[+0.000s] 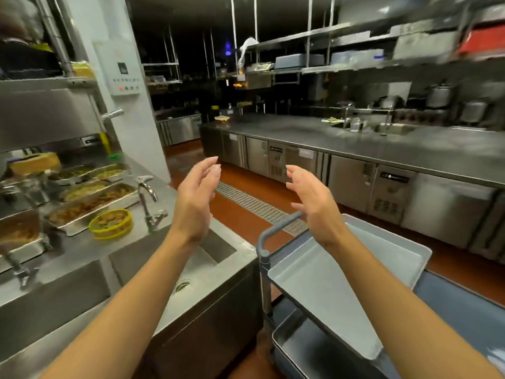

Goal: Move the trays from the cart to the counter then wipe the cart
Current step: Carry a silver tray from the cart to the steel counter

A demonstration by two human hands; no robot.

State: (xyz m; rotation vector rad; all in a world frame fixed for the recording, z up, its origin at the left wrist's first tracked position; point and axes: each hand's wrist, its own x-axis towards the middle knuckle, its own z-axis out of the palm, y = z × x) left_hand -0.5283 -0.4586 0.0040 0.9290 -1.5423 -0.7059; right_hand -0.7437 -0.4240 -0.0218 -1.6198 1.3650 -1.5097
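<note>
**Both hands raised and holding nothing above the cart**

Left hand (195, 199): lifted in the air, palm turned inward, fingers straight and loosely spread; nothing in it.

Right hand (311, 199): lifted opposite the left, palm facing it, fingers lightly bent and apart; nothing in it. The two hands are well apart from each other.

Cart (264, 254): grey, with a curved handle at its far end; it stands below the right hand.

Upper tray (322, 291): shallow, pale grey, lying on the cart's top level, directly beneath the right forearm, with further tray rims showing just beyond it.

Lower tray (297, 348): metal, on the cart's lower shelf.

Sink (213, 255): steel basin just left of the cart, with a tap (147, 198) at its far side.

Food pans (90, 201): several steel pans of cooked food, further left of the cart, past the sink; a yellow-rimmed bowl (111, 224) sits nearest the tap.

Long table (355, 143): steel, beyond the cart across the red floor (246, 220), cabinet doors beneath.
</note>
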